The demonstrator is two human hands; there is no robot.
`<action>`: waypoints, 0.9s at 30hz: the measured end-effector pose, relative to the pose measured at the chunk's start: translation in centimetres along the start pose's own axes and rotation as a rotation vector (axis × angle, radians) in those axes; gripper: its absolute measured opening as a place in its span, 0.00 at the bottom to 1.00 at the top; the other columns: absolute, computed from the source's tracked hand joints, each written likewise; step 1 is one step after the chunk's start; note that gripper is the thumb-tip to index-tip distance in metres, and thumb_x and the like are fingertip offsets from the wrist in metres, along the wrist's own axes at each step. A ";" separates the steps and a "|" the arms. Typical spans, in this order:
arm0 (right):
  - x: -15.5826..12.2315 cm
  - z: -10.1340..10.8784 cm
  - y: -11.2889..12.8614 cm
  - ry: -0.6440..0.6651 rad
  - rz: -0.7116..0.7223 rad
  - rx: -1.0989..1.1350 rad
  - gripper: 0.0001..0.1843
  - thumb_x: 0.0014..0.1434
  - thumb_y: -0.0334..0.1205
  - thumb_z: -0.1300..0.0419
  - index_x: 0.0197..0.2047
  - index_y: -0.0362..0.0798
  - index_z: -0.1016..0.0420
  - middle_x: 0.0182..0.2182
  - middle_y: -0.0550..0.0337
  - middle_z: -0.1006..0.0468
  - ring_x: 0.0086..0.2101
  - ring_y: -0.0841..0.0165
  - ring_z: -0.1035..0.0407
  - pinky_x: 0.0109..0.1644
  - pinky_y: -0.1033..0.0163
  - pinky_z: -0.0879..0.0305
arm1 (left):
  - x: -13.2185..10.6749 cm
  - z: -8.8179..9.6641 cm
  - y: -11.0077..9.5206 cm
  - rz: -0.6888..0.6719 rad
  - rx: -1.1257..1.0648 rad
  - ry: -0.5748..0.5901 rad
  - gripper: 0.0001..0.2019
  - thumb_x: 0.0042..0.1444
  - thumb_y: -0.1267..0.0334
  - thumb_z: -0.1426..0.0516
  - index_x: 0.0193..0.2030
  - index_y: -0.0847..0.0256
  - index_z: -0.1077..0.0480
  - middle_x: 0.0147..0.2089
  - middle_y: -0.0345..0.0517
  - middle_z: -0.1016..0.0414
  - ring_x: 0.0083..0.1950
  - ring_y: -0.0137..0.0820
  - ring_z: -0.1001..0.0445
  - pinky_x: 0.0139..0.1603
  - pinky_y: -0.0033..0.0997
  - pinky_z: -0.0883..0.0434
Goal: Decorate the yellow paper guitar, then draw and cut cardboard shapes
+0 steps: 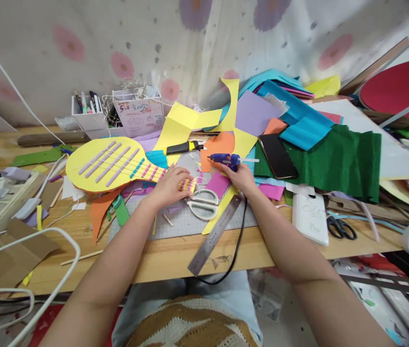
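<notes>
A yellow paper guitar-like instrument point(106, 164) lies on the table, with lilac strips on its round body and pink and teal strips along its neck. My left hand point(173, 185) is closed around the end of that neck. In my right hand point(241, 179) is a blue glue gun point(225, 159), its nozzle pointing left and a clear glue stick poking out of its back. White-handled scissors point(203, 204) lie just right of my left hand. Between my forearms a steel ruler point(216, 235) rests at a slant, near the glue gun's black cord point(241, 231).
A yellow and black utility knife point(182, 147) lies behind my left hand. Coloured paper pieces cover the back, beside a phone point(278, 155) and green crepe paper point(334, 161). To the right are a white power bank-like box point(310, 219) and black scissors point(340, 227). Power strip and cables crowd the left.
</notes>
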State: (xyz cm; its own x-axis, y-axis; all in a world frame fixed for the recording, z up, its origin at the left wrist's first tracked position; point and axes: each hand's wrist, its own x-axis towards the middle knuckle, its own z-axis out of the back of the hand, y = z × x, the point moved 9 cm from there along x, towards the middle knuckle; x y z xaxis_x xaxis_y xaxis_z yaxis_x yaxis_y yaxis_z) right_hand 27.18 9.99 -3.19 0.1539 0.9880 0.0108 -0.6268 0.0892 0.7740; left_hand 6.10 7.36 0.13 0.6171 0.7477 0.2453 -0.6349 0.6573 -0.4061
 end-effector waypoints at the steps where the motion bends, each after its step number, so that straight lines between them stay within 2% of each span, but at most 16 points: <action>1: 0.1 0.1 0.0 -0.024 -0.014 -0.038 0.27 0.52 0.60 0.45 0.40 0.44 0.26 0.38 0.46 0.23 0.41 0.55 0.30 0.43 0.54 0.35 | 0.1 -0.1 0.0 0.005 0.002 0.012 0.18 0.46 0.57 0.38 0.45 0.58 0.29 0.51 0.49 0.30 0.56 0.39 0.34 0.65 0.51 0.48; 3: 0.2 0.4 0.0 -0.085 -0.020 -0.095 0.26 0.51 0.60 0.45 0.39 0.45 0.26 0.35 0.47 0.23 0.39 0.56 0.29 0.43 0.55 0.35 | 0.2 -0.3 0.1 0.016 0.007 0.043 0.18 0.46 0.58 0.38 0.45 0.58 0.29 0.52 0.50 0.30 0.56 0.39 0.33 0.66 0.52 0.50; 7: 0.4 0.3 0.1 -0.105 0.033 -0.111 0.26 0.51 0.61 0.44 0.38 0.45 0.28 0.34 0.49 0.24 0.39 0.58 0.30 0.42 0.56 0.36 | 0.5 -0.5 0.0 0.027 0.009 0.084 0.17 0.46 0.58 0.39 0.45 0.58 0.29 0.52 0.49 0.30 0.56 0.38 0.33 0.67 0.53 0.52; 11: 0.3 0.5 -0.4 -0.101 0.048 -0.188 0.27 0.50 0.63 0.44 0.37 0.45 0.30 0.33 0.51 0.26 0.38 0.59 0.32 0.42 0.56 0.36 | 0.4 -0.4 -0.1 0.015 -0.002 0.077 0.17 0.47 0.58 0.39 0.45 0.58 0.30 0.50 0.48 0.29 0.56 0.38 0.33 0.67 0.52 0.53; 15: -1.2 2.5 0.5 -0.204 0.150 -0.411 0.28 0.47 0.59 0.40 0.40 0.43 0.31 0.40 0.44 0.28 0.45 0.54 0.36 0.48 0.52 0.39 | 0.2 -0.1 -0.3 0.024 0.048 0.050 0.18 0.46 0.57 0.39 0.45 0.57 0.31 0.52 0.49 0.29 0.56 0.40 0.34 0.66 0.54 0.53; 17: -2.3 3.5 1.2 -0.233 0.177 -0.542 0.28 0.46 0.58 0.37 0.38 0.41 0.31 0.40 0.39 0.29 0.45 0.51 0.37 0.48 0.50 0.40 | 0.3 0.0 -0.4 0.030 0.100 0.055 0.18 0.45 0.57 0.38 0.44 0.57 0.30 0.51 0.47 0.28 0.59 0.41 0.36 0.66 0.56 0.56; 19: -3.1 3.3 1.6 -0.126 0.173 -0.596 0.25 0.47 0.57 0.38 0.35 0.43 0.31 0.35 0.42 0.28 0.41 0.52 0.34 0.44 0.52 0.39 | 0.6 -0.2 -0.4 0.036 0.145 0.087 0.18 0.45 0.57 0.38 0.44 0.56 0.30 0.50 0.46 0.27 0.61 0.43 0.38 0.66 0.57 0.57; 22: -4.0 1.2 3.2 0.096 0.225 -0.548 0.19 0.51 0.55 0.41 0.32 0.47 0.32 0.30 0.50 0.27 0.36 0.58 0.33 0.40 0.57 0.38 | 1.0 -0.4 -0.3 0.053 0.195 0.142 0.19 0.44 0.55 0.38 0.44 0.56 0.30 0.49 0.48 0.26 0.59 0.44 0.36 0.65 0.57 0.53; 27: -4.4 -2.2 7.3 0.176 0.407 -0.399 0.12 0.54 0.48 0.42 0.34 0.47 0.32 0.35 0.53 0.26 0.39 0.60 0.33 0.42 0.58 0.38 | 1.4 -0.6 -0.4 0.034 0.220 0.183 0.17 0.45 0.54 0.39 0.41 0.57 0.29 0.38 0.44 0.24 0.45 0.39 0.26 0.63 0.55 0.49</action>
State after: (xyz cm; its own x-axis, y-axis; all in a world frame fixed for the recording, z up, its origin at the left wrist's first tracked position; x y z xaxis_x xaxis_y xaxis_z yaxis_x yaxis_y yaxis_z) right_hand 20.19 6.56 1.02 -0.2664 0.9557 0.1251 -0.8528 -0.2942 0.4315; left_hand 7.51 8.09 0.16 0.6547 0.7532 0.0641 -0.7299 0.6519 -0.2056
